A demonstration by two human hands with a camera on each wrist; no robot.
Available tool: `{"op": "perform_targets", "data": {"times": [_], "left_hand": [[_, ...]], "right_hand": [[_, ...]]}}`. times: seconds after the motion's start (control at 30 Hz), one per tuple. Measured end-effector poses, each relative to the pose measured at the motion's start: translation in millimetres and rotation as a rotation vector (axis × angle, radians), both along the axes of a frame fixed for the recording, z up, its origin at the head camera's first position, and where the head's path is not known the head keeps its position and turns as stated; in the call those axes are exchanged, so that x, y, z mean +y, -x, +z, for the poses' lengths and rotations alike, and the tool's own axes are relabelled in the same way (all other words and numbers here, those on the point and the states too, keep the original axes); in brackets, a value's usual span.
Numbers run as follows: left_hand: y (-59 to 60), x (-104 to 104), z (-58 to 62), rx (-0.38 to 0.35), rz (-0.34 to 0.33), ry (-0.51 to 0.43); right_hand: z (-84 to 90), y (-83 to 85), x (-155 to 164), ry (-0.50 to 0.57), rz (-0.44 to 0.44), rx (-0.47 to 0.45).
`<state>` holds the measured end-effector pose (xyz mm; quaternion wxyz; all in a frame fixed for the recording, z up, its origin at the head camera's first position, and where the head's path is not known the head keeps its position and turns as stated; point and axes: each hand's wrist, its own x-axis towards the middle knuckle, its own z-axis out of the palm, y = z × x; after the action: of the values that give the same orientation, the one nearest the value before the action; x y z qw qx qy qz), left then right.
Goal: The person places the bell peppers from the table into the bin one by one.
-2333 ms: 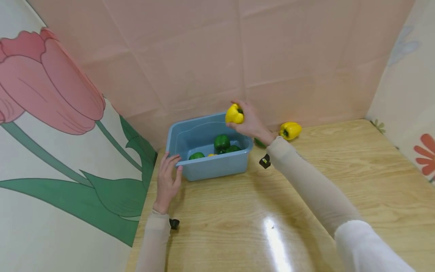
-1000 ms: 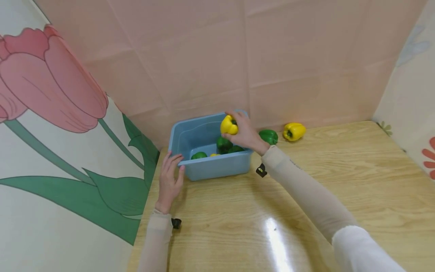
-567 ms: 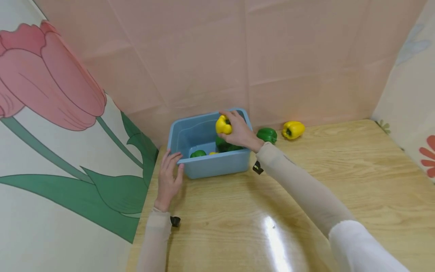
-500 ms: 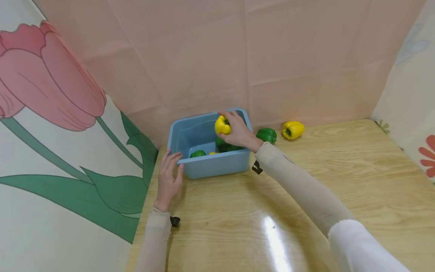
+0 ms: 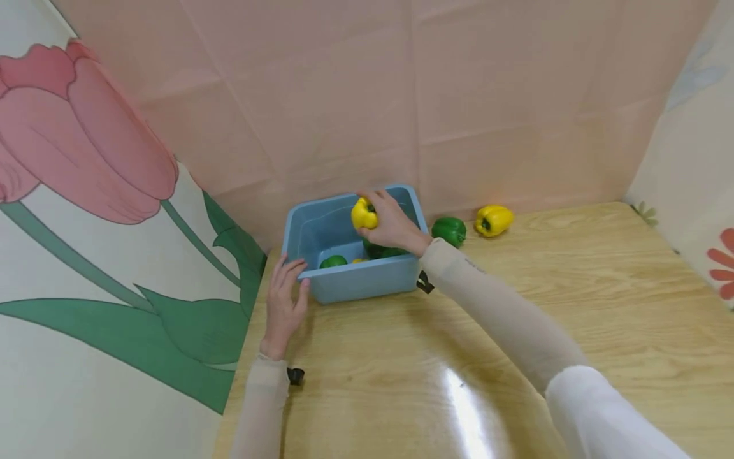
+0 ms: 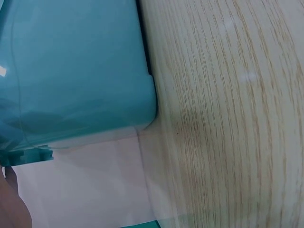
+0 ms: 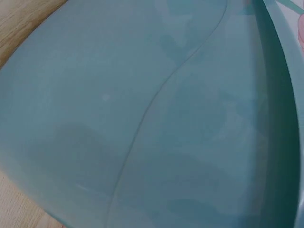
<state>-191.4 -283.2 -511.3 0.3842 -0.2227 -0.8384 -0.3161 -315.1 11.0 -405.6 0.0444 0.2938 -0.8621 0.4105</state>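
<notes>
My right hand [image 5: 390, 224] grips a yellow bell pepper [image 5: 364, 214] over the blue plastic tub [image 5: 367, 282], its stem side facing the palm. At the tub's front left corner, my left hand [image 5: 283, 306] holds the rim, fingers over it and thumb by the outer wall. Inside the tub lie green bell peppers, one at the left [image 5: 334, 262] and others partly hidden under the right hand, with a bit of yellow between. In the left wrist view a fingertip [image 6: 13, 204] shows near the tub's rim. The right wrist view is filled by the tub wall [image 7: 95, 118].
Right of the tub, a green bell pepper [image 5: 450, 231] and a yellow bell pepper [image 5: 494, 220] lie on the wooden table [image 5: 573, 293]. A pink sheet [image 5: 321, 115] hangs behind, and a flower-painted wall [image 5: 115, 255] stands close on the left.
My right hand has carried the yellow bell pepper left and lower over the tub, uncovering the green bell pepper on the table. My left hand stays at the tub's corner.
</notes>
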Motion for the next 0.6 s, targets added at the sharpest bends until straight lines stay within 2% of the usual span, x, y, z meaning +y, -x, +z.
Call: {"op": "perform_targets", "data": {"times": [0.33,0.6], "left_hand": [[-1.8,-1.8,-1.5,0.006,0.007,-0.006],[-1.7,-1.8,-1.6,0.012,-0.001,-0.006]], "right_hand": [[6.1,-3.8,-15.8,-0.031,0.020,-0.005],[5.5,4.3,-23.4,-0.047,0.022,-0.011]]}}
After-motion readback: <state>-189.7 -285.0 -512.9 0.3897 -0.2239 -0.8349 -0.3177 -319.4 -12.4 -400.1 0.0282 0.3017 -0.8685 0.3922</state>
